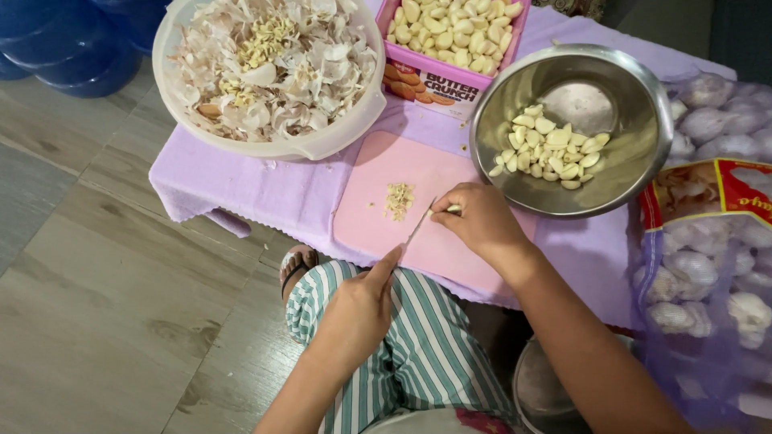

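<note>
Garlic, one small pale peeled clove (453, 210), is lying mid-frame on the pink plastic cutting board (450, 253), pinched under the right hand (481, 219). The left hand (358, 309) is clamping a thin steel knife (418, 230); a slip risks nicking those fingertips. Trimmed ends (399, 199) are piling nearby.

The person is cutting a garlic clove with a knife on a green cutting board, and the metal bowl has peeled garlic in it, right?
Not quite. The cutting board is pink, not green, as the head view shows. The rest is right: the left hand holds the knife, the right hand steadies the garlic clove, and the metal bowl holds peeled garlic.
</note>
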